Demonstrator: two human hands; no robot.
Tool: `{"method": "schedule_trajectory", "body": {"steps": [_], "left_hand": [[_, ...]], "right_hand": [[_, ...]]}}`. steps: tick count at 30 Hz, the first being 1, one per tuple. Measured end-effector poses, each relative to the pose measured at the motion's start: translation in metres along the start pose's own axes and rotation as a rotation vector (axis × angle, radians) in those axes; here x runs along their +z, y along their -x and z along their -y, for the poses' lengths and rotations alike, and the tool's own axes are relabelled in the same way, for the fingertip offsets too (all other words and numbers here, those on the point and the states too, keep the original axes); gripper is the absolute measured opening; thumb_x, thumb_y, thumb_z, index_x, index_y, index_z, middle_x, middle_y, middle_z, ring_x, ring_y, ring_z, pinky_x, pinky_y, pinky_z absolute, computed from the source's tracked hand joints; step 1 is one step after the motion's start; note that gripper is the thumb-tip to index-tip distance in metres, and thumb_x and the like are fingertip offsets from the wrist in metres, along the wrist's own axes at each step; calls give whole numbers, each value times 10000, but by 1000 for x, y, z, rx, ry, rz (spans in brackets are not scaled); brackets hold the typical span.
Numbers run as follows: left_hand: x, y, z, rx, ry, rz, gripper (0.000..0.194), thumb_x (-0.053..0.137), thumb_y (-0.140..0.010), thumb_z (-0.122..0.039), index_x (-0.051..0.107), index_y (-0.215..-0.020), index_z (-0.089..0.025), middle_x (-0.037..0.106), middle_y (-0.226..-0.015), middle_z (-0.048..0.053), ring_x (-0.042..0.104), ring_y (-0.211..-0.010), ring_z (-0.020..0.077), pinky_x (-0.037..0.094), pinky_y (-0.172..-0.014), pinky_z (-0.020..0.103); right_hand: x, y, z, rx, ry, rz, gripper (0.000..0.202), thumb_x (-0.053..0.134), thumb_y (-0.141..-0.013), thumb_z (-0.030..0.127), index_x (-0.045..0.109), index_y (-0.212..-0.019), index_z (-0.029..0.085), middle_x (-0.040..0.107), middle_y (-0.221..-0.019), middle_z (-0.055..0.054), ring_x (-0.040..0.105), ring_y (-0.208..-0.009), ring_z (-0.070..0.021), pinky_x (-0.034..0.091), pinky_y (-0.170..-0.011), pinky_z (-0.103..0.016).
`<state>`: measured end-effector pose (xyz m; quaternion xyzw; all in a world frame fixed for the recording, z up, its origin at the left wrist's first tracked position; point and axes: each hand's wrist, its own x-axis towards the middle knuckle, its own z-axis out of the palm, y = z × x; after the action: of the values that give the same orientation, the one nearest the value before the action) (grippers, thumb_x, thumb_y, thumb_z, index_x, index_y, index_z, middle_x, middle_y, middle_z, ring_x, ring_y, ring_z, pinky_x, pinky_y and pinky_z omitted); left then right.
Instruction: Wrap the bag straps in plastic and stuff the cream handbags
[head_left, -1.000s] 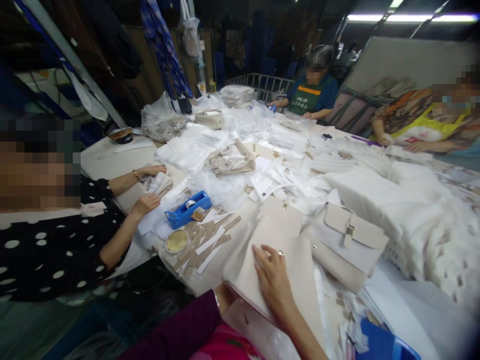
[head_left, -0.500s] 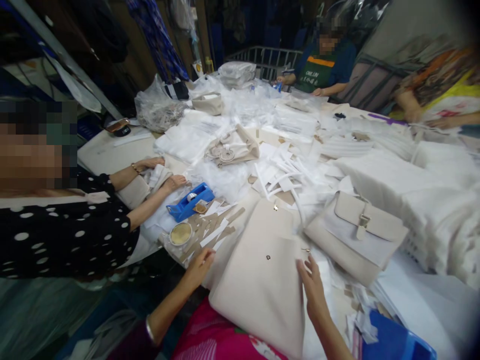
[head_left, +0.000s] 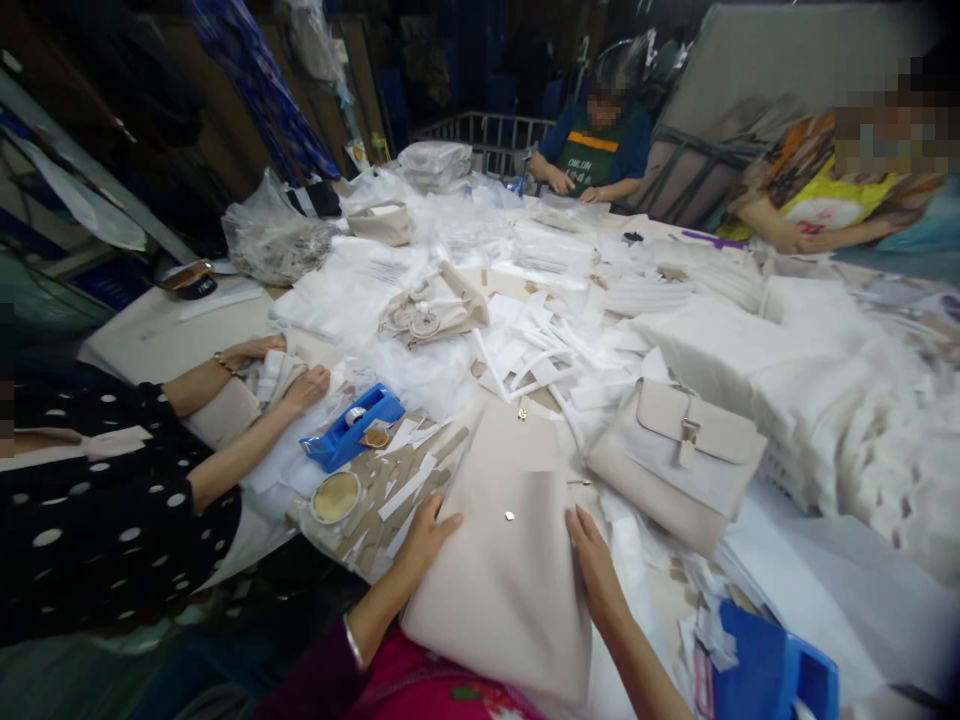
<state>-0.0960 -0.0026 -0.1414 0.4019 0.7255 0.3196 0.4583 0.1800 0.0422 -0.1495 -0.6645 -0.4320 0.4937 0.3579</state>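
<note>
Head view: over the near edge of a cluttered desk [head_left: 157, 330], a beige bag [head_left: 495, 590] lies between left hand [head_left: 427, 535] and right hand [head_left: 598, 560], fingers partly closed on its sides, where light, even pressure should avoid creases near the metal stud [head_left: 509, 516].

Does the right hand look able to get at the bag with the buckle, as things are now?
Probably yes: the buckled bag lies close beside the right hand, with nothing tall seen between them.
</note>
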Motion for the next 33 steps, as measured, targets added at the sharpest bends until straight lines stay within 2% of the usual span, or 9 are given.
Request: {"method": "schedule_trajectory", "body": {"steps": [3, 6, 10, 14, 18, 21, 24, 28, 33], "left_hand": [[0, -1, -2, 11, -109, 3, 192, 568, -759, -330, 537, -866, -172, 545, -988, 78, 509, -995, 243, 411, -914, 395], [0, 1, -12, 32, -299, -48, 170, 586, -730, -260, 521, -848, -157, 517, -968, 87, 489, -991, 251, 404, -921, 404], [9, 1, -47, 282, -464, -198, 395, 518, -773, -175, 463, -1159, -114, 429, -1258, 150, 356, -1226, 274, 275, -1065, 445], [35, -16, -93, 552, -429, 69, 551, 546, -824, -270, 359, -1331, -168, 391, -1386, 130, 304, -1302, 246, 220, -1100, 423], [66, -38, -124, 553, -450, 291, 357, 556, -829, -458, 561, -1057, -184, 571, -1121, 95, 450, -1122, 247, 320, -993, 408], [78, -48, -127, 531, -531, 273, 325, 606, -776, -501, 560, -748, -181, 575, -857, 53, 477, -951, 237, 346, -906, 387], [77, -54, -121, 485, -492, 350, 341, 612, -761, -456, 489, -608, -177, 513, -699, 7, 475, -782, 183, 369, -775, 313], [68, -62, -120, 393, -361, 551, 297, 577, -747, -399, 503, -594, -155, 474, -631, -25, 454, -654, 132, 350, -631, 247], [68, -64, -126, 301, -245, 659, 188, 563, -699, -311, 592, -657, -130, 514, -642, -21, 487, -657, 137, 377, -597, 229]], "right_hand": [[-3, -3, 7, 67, 23, -28, 603, 579, -757, 566, 570, -1225, 185, 596, -1222, -114, 561, -1081, -267, 465, -891, -391], [-4, -6, 17, -27, 97, -83, 577, 558, -757, 577, 593, -1165, 170, 578, -1177, -116, 566, -992, -253, 468, -848, -386], [4, 1, 29, -189, 207, -52, 451, 488, -821, 536, 630, -1068, 187, 585, -1014, -86, 546, -916, -239, 454, -824, -391], [21, 21, 35, -293, 279, -76, 457, 435, -874, 481, 554, -1211, 195, 551, -1044, -97, 510, -990, -256, 419, -895, -443], [28, 42, 34, -436, 309, -118, 494, 424, -894, 423, 460, -1332, 197, 501, -1147, -115, 445, -1123, -262, 354, -994, -484], [21, 48, 31, -406, 211, -80, 445, 422, -898, 394, 489, -1298, 211, 507, -1188, -105, 457, -1142, -243, 367, -1005, -464], [9, 41, 28, -275, 57, -123, 372, 447, -880, 388, 550, -1187, 205, 560, -1128, -92, 524, -1040, -220, 434, -937, -421], [-3, 23, 31, -195, -42, -194, 321, 508, -823, 359, 588, -1084, 189, 593, -1059, -78, 554, -941, -205, 463, -878, -397], [-2, 8, 36, -147, 45, -116, 286, 517, -777, 296, 617, -1021, 187, 601, -998, -70, 564, -878, -207, 480, -793, -373]]}}
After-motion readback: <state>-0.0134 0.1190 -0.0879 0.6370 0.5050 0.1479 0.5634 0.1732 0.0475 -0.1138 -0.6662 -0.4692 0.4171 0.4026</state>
